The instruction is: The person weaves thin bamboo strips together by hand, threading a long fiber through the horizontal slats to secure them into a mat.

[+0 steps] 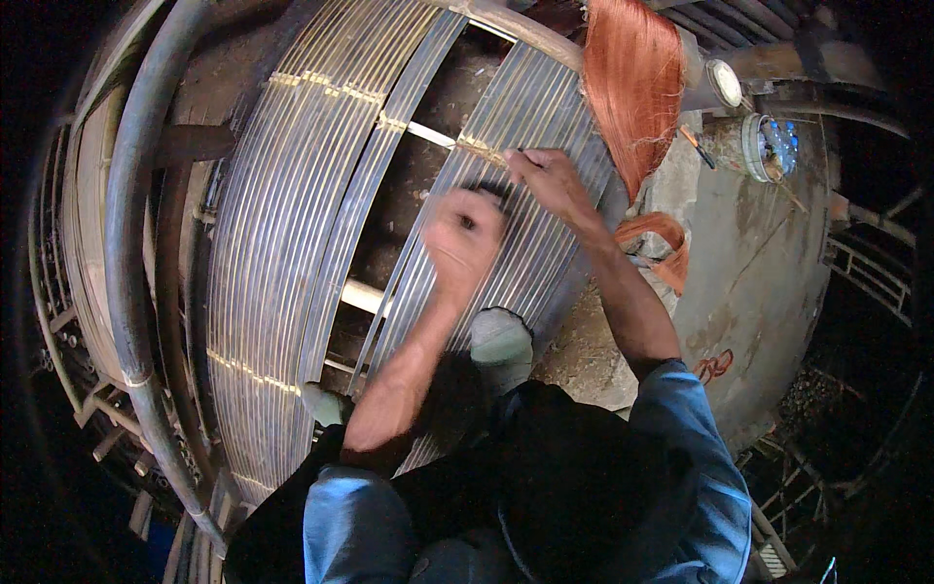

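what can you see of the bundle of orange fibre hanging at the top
The orange fibre bundle is a flat hank of fine, straight strands, coppery and slightly glossy. It hangs over a wooden bar at the top and tapers to a wispy point beside the right hand. Loose threads stray along its right edge. No hand touches it. A second, smaller loop of the same fibre lies below, near the forearm.

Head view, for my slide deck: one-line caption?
Both hands, left hand and right hand, work on parallel metal strips beside orange fibre.

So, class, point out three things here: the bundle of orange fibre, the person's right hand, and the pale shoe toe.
Bundle of orange fibre (634, 83): head view, middle of the hanging strands.
Right hand (551, 180): head view, back of the hand.
Pale shoe toe (501, 343): head view, top of the toe cap.
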The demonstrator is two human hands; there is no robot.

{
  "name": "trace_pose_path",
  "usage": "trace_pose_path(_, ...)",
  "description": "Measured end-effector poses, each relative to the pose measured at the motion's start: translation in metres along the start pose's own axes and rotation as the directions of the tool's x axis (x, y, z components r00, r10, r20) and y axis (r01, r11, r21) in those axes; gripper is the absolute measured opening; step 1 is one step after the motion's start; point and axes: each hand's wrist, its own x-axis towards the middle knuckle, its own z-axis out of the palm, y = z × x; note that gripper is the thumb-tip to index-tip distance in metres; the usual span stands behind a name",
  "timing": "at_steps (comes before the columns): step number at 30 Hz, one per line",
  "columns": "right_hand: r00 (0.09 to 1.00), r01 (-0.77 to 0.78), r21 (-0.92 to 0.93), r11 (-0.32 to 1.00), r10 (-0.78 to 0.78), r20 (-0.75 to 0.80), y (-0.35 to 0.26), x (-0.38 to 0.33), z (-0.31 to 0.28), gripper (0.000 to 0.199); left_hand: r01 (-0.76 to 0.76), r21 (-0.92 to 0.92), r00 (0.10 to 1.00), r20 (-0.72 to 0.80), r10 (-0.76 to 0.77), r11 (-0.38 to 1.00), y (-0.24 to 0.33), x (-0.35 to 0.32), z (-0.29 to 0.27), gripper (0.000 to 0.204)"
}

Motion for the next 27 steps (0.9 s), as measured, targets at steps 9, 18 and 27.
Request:
trace_pose_path(9,0.999,-0.044,0.576,0.816,0.038,0.022,-0.047,0.023,0.035,0.04,0.636,-0.191,0.766,0.042,-0.641,0.747,-0.095,0.052,0.008,0.046)
trace_pose_path(18,0.991,-0.122,0.897,0.425,0.005,0.132,-0.063,0.048,0.054,0.04,0.88,-0.2,0.475,0.362,-0.802,0.431,-0.089,0.064,-0.014,0.043)
trace_pose_path(27,0.986,-0.144,0.957,0.251,0.113,0.119,-0.063,0.064,0.054,0.039,0.696,0.142,0.669,0.229,-0.707,0.704,-0.094,0.052,-0.005,0.048)
